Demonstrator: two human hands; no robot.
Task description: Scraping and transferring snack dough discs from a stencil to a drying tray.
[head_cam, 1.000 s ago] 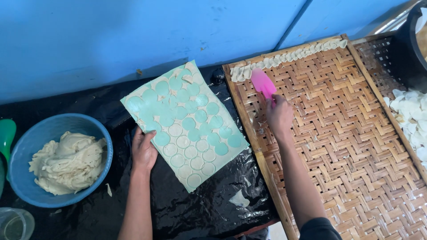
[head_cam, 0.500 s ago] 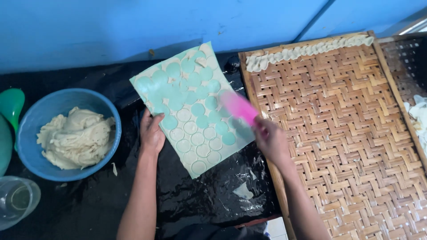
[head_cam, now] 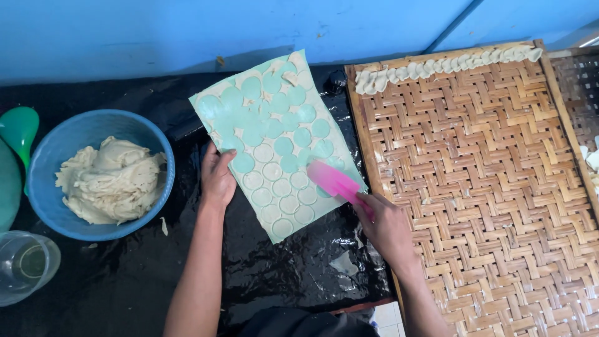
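Where your right hand (head_cam: 388, 226) had hovered over the woven bamboo tray (head_cam: 493, 187) a second earlier, holding the pink scraper (head_cam: 337, 182) above its upper left part, it had by this moment crossed to the green mat (head_cam: 279, 140). Half a second earlier it was blurred in mid-travel over the mat's right edge; at the moment inspected it was sharp and lower, at the mat's lower right border.

Your right hand was closed around the scraper's handle, knuckles up, forearm running in from the lower right across the tray's left frame. The blade pointed up and left and lay over the mat's right side among the dough rounds (head_cam: 279, 187); whether it touched the mat could not be determined.

Your left hand (head_cam: 217, 178) was open and pressed flat, fingers spread upward, on the mat's left edge, much as in both earlier frames. Its forearm came straight up from the bottom of the view.

The mat lay tilted on the black sheet (head_cam: 274, 274) covering the table, between the blue bowl of dough (head_cam: 100, 175) on the left and the tray on the right. A row of folded dough pieces (head_cam: 437, 67) ran along the tray's top edge, as before.
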